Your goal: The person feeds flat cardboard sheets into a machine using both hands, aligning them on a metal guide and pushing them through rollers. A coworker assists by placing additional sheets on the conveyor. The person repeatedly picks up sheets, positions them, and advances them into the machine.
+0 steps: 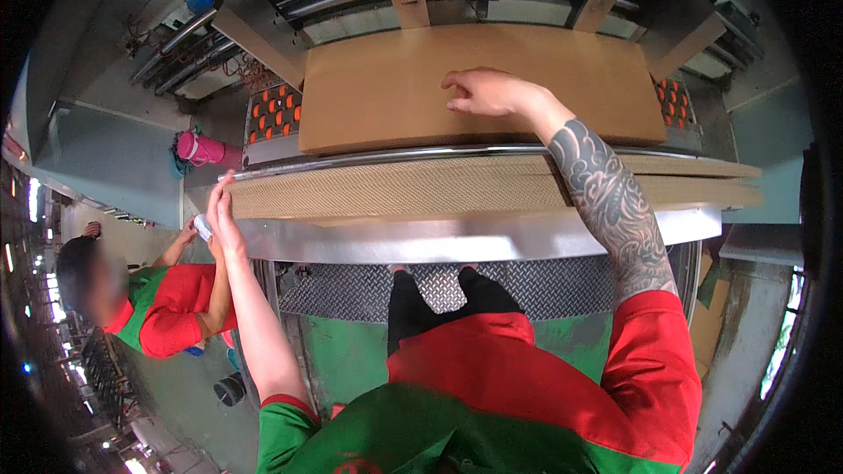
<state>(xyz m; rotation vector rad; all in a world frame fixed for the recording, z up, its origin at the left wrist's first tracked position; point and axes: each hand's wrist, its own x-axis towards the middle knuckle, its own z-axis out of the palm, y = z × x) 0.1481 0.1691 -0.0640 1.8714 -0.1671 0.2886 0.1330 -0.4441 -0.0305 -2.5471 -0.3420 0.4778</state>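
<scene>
A stack of corrugated cardboard sheets (pixel 386 189) stands on edge along the front of the machine, its fluted edges facing up. My left hand (pixel 226 218) lies flat against the left end of this stack, fingers straight and pointing up. Beyond a metal bar lies a wide brown cardboard pile (pixel 378 92), flat in the machine's feed area. Above its middle is my right hand (pixel 485 93), empty, with the fingers loosely bent and apart. My right forearm crosses over the front stack; whether the hand touches the pile below I cannot tell.
Orange rollers (pixel 275 114) flank the pile. A steel ledge (pixel 378 241) runs before me, above a tread-plate step (pixel 562 285). A pink bottle (pixel 204 149) is at the left. A co-worker (pixel 176 303) in red and green holds something small and white nearby.
</scene>
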